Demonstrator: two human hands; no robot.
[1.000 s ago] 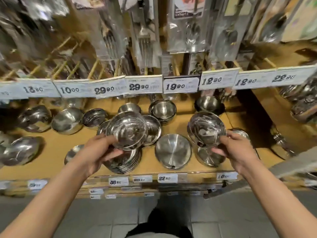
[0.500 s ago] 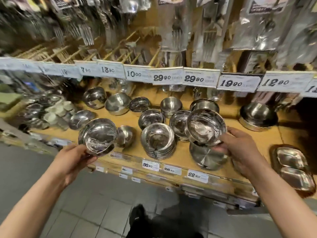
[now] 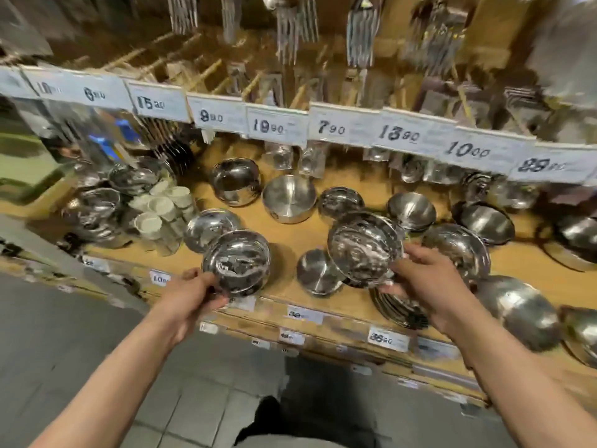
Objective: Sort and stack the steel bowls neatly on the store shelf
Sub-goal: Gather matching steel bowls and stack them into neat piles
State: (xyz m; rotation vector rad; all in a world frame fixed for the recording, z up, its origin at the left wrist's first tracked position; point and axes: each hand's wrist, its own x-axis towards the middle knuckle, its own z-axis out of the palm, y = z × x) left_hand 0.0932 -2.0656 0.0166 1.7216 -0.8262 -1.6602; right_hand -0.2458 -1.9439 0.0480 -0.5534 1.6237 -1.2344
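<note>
My left hand [image 3: 190, 292] grips a shiny steel bowl [image 3: 236, 263] by its near rim, just above the front edge of the wooden shelf [image 3: 290, 234]. My right hand [image 3: 429, 282] holds a second steel bowl [image 3: 365, 248], tilted so its inside faces me, over the shelf's middle. Under that bowl an upturned small bowl [image 3: 318, 276] lies on the shelf. A stack of shallow steel bowls [image 3: 397, 312] sits at the shelf edge below my right hand, partly hidden by it. Several more steel bowls stand farther back, among them a matte one [image 3: 289, 198].
White cups [image 3: 161, 208] are piled at the left beside more shiny bowls [image 3: 97, 208]. Price tags [image 3: 342, 124] hang along the rail above, with packed cutlery [image 3: 290, 27] higher up. Larger bowls [image 3: 520, 312] crowd the right end. Grey floor tiles lie below.
The view has swung left along the shelf. Both hands have moved left with their bowls; the left bowl now hangs near the shelf's front edge, close to the bowl lying left of centre.
</note>
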